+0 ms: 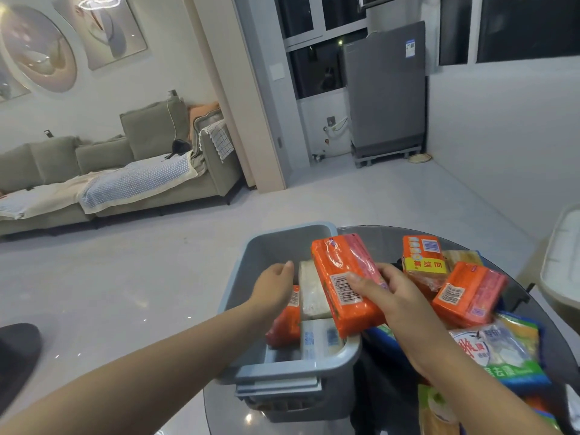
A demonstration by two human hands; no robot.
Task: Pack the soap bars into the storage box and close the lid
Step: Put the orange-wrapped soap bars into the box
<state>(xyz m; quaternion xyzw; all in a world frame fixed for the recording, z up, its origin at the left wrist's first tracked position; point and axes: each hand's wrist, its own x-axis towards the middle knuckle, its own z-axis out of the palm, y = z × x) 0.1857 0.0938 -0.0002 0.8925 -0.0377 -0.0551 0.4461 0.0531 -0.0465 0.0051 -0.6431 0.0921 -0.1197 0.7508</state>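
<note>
A grey-blue storage box (251,265) stands open at the left edge of a round glass table (386,237). Inside it lie a white soap bar (312,290), an orange pack (287,324) and a pale wrapped bar (317,339). My right hand (392,293) grips an orange soap pack (342,277) and holds it tilted above the box's right side. My left hand (276,285) reaches into the box with fingers loosely apart and holds nothing. More soap packs (467,293) lie piled on the table to the right. No lid is visible.
To the right of the box lie orange packs (422,255), a white and green pack (499,356) and a yellow-green pack (436,409). A white chair (561,262) stands at the far right. A sofa (110,174) lines the left wall and a grey appliance (386,89) stands behind.
</note>
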